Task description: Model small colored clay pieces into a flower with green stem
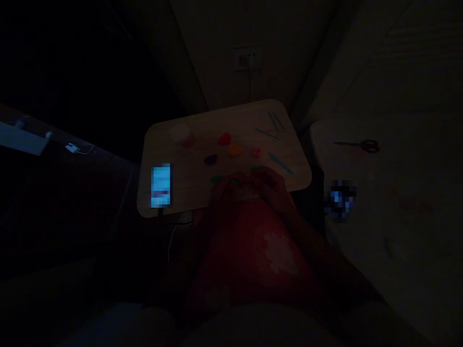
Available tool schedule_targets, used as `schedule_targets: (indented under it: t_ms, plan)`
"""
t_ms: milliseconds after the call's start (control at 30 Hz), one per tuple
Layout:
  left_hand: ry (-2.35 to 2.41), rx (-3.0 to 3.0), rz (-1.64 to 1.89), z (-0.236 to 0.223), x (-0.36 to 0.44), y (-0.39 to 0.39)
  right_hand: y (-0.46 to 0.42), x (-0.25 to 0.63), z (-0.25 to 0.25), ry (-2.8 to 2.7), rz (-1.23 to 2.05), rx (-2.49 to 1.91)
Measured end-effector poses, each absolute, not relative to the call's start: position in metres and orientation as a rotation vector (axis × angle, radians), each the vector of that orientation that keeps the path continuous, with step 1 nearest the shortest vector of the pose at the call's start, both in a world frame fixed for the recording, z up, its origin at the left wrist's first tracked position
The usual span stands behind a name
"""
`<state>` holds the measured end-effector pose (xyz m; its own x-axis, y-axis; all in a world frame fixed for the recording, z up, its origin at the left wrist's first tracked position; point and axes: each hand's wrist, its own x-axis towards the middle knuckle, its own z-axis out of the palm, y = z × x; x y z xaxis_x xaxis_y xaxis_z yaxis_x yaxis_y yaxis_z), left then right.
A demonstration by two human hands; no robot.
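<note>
The scene is very dark. My left hand (226, 187) and my right hand (270, 185) are close together at the front edge of a small wooden table (195, 193), fingers bent inward. Whatever lies between their fingertips is too dim to make out. A green lump (217, 179), perhaps modelling clay, is beside my left fingers, and another green piece (257, 168) shows just behind my right fingers. Beyond the hands are a dark purple lump (210, 159), a red lump (224, 139), a yellow-orange lump (235, 150) and a pink ring-like piece (256, 152).
A lit phone (160, 186) lies at the table's left. Behind it stands a pale-lidded tub (181, 132). A blue-green stick (280, 163) and several thin sticks (274, 122) lie at right. Scissors (365, 145) rest on a pale surface farther right. A wall socket (247, 59) is behind.
</note>
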<state>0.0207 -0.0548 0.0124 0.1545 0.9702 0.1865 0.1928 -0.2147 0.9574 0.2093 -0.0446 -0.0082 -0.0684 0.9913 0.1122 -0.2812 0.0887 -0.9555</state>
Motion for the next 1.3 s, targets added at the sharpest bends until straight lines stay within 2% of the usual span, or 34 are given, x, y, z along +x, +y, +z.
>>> schedule_targets:
  t_ms: [200,533,767,1067,1300]
  plan:
    - [1.143,1.498,1.173,0.013,0.021,-0.053,-0.046,0.209,-0.008,-1.091,1.293,-0.909]
    - [0.997,1.593,1.422,0.011,0.022,-0.046,-0.047,0.208,-0.004,-1.107,1.27,-0.937]
    - [1.101,1.671,1.229,0.015,0.019,-0.048,-0.047,0.209,-0.007,-1.119,1.268,-0.941]
    - [1.097,1.686,1.266,0.007,0.019,-0.045,-0.042,0.21,-0.011,-1.552,1.069,-0.987]
    - [1.051,1.701,1.239,0.007,0.015,-0.044,-0.042,0.21,-0.013,-1.668,1.029,-0.895]
